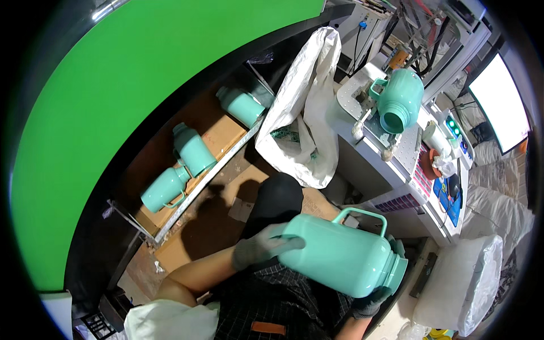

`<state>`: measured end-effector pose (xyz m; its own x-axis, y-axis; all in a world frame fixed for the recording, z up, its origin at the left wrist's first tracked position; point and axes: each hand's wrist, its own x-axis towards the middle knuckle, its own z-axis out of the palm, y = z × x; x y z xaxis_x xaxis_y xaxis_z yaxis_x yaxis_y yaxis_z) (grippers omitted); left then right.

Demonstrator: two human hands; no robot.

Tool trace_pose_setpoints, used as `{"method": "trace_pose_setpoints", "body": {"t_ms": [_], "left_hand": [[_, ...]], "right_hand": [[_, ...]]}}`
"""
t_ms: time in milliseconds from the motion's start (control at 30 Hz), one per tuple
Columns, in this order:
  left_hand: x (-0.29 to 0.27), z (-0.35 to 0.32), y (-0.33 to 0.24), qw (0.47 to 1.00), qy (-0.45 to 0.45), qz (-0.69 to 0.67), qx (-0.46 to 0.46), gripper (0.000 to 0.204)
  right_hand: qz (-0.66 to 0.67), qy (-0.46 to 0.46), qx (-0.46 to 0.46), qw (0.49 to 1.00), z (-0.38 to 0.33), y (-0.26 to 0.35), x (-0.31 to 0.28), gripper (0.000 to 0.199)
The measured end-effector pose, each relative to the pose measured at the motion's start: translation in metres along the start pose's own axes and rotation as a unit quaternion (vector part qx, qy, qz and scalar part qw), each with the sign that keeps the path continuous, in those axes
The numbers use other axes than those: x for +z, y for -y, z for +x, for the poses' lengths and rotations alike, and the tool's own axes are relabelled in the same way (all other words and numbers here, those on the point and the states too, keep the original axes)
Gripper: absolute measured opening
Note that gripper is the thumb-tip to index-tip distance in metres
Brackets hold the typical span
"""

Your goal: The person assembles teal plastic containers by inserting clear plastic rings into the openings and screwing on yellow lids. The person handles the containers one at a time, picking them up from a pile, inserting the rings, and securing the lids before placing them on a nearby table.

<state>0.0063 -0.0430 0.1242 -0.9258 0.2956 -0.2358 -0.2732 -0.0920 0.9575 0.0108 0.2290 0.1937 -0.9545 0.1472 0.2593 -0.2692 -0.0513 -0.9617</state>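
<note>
Across my lap lies a glossy mint-green thermos jug (334, 252), held tilted between both hands. Its loop handle points up and away from me, and its stepped neck is at the right. My left hand (263, 248), in a grey glove, is closed round the base end. Under the shoulder by the neck, my right hand (371, 303), in a dark glove, supports the jug; its fingers are partly hidden below it. Another jug (401, 96) of the same colour rests on its side on a perforated metal plate of the machine at the right, its mouth facing me.
Left of my knee, a cardboard-lined shelf (224, 127) under a green belt (130, 73) holds three more mint-green jugs (164, 190). A white woven sack (303, 113) stands ahead. A bright monitor (501, 102) and a control box (456, 133) are at the right, above a wrapped white bundle (462, 283).
</note>
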Motion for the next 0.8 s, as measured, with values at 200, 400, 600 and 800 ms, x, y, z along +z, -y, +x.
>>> {"method": "trace_pose_setpoints", "body": {"t_ms": [200, 400, 600, 800], "left_hand": [[0.08, 0.003, -0.035, 0.892, 0.063, 0.303, 0.329, 0.108], [0.146, 0.031, -0.03, 0.793, 0.281, 0.443, 0.31, 0.107], [0.203, 0.041, -0.051, 0.676, 0.39, 0.566, 0.266, 0.109], [0.219, 0.031, -0.03, 0.685, 0.418, 0.536, 0.262, 0.107]], "right_hand": [[-0.161, 0.065, 0.104, 0.979, -0.083, -0.01, -0.039, 0.118], [0.057, -0.14, 0.148, 0.977, -0.105, 0.02, -0.07, 0.069], [-0.548, 0.205, 0.006, 0.811, -0.095, 0.053, -0.106, 0.025], [-0.501, 0.391, 0.084, 0.768, -0.075, 0.056, -0.132, 0.034]]}}
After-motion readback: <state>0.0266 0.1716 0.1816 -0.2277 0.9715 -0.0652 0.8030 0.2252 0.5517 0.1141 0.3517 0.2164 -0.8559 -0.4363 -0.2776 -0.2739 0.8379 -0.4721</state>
